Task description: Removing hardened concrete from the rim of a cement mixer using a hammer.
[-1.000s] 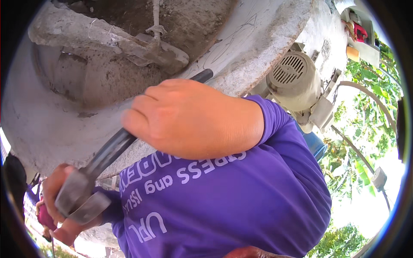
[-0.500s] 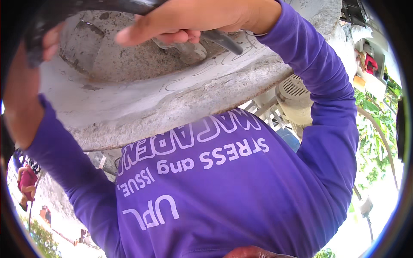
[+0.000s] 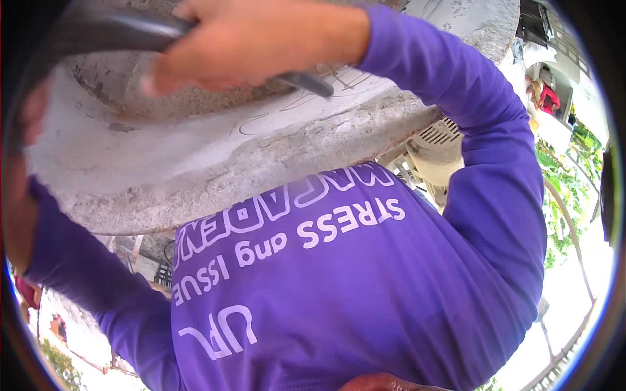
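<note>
My right hand (image 3: 254,49) is closed around a dark, smooth, curved bar (image 3: 124,31), blurred by motion. A thin dark end sticks out past the heel of that hand, and the thick part runs left. At the left rim my left hand (image 3: 29,117) is beside the bar's lower left end, too smeared to show its grip. Both hands are over a large whitish, rough basin (image 3: 163,186) that looks like concrete. Its curved wall carries pencil-like scribbles. The far end of the bar and what it may join are out of view.
The basin's rim comes right up to my purple shirt (image 3: 365,280). A beige machine housing with vent slots (image 3: 440,133) is under the rim at right. A person in red (image 3: 548,98) is farther off at right, near green plants (image 3: 564,169).
My right hand has shifted left and a little down with the dark bar. My left hand has moved left and lower, toward the rim of the view.
</note>
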Demonstrator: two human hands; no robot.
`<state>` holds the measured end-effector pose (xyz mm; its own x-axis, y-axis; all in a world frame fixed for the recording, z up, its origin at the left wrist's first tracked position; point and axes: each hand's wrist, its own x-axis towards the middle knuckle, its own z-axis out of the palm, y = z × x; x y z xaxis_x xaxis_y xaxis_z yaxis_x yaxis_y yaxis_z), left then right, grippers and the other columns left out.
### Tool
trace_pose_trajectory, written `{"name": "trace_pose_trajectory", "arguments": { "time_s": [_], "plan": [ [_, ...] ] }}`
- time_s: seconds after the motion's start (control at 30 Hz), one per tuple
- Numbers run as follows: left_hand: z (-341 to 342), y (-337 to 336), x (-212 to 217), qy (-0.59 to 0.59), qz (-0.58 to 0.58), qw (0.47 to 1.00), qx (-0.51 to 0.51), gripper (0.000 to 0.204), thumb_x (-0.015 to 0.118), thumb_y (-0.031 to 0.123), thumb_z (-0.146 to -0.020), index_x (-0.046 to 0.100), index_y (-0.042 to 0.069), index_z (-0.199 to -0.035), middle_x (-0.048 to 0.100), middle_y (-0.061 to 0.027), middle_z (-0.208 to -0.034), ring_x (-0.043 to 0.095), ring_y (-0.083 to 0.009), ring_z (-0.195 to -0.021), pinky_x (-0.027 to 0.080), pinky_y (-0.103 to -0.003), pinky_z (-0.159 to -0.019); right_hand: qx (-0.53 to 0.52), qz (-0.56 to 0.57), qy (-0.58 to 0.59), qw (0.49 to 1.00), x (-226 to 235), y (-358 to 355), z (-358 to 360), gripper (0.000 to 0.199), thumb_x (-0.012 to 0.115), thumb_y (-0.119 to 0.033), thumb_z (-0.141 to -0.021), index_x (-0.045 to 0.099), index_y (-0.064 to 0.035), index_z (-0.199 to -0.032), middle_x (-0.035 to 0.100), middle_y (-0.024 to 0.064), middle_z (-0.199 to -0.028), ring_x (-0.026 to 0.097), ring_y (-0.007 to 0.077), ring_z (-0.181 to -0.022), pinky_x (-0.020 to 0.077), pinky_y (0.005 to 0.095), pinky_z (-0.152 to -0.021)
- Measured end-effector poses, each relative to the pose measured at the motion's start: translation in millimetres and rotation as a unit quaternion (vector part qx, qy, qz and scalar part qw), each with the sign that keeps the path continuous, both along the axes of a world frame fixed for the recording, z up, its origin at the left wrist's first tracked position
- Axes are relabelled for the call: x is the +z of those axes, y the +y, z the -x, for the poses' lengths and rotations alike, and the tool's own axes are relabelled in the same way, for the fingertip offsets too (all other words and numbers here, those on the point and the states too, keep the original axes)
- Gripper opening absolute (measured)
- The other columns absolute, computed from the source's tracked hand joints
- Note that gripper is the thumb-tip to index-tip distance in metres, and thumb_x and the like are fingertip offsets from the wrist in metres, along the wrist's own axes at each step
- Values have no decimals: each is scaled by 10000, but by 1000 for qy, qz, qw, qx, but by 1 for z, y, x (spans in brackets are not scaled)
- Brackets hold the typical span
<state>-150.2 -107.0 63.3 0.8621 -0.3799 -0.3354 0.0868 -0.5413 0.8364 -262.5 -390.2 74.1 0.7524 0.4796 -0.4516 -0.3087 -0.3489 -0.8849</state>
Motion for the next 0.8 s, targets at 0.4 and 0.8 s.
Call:
{"name": "trace_pose_trajectory", "arguments": {
  "time_s": [0.4, 0.8],
  "plan": [
    [-3, -31, -9, 18, -24, 1000, 5, 516, 294, 409, -992, 549, -17, -1130, 510, -31, -595, 425, -106, -403, 382, -236, -415, -65, -115, 80, 988, -16, 2, 16, 325, 652, -288, -834, 577, -81, -595, 482, -22, -504, 439, 50, -426, 317, 229, -392],
    [51, -144, 37, 26, -48, 998, -6, 515, 312, 418, -987, 553, -14, -1132, 537, -44, -664, 429, -97, -408, 375, -230, -412, -102, -82, 3, 991, -48, -11, 33, 285, 664, -275, -771, 604, -48, -609, 531, 6, -548, 485, 109, -454, 370, 272, -450]
  ]
}}
